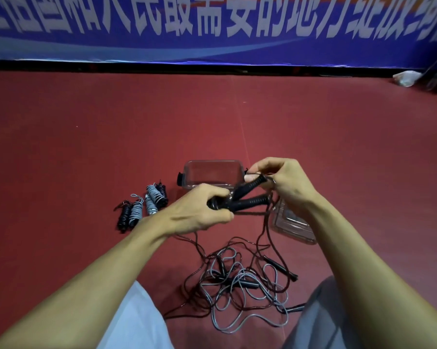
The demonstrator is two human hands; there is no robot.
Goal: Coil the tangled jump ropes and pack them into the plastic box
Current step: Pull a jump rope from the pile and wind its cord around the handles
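Observation:
My left hand [202,210] grips the lower ends of two black jump-rope handles [250,195], which fan out toward the right. At their upper ends my right hand [280,180] pinches the thin dark cord. That cord hangs down into a tangle of black and grey ropes [240,283] on the red floor between my knees. A clear plastic box [212,172] stands open just behind my hands. Several coiled ropes [147,205], black and grey, lie in a row left of the box.
The box's clear lid [292,225] lies flat on the floor under my right wrist. A blue banner [212,28] lines the wall at the back. A white crumpled object [406,78] sits at the far right by the wall.

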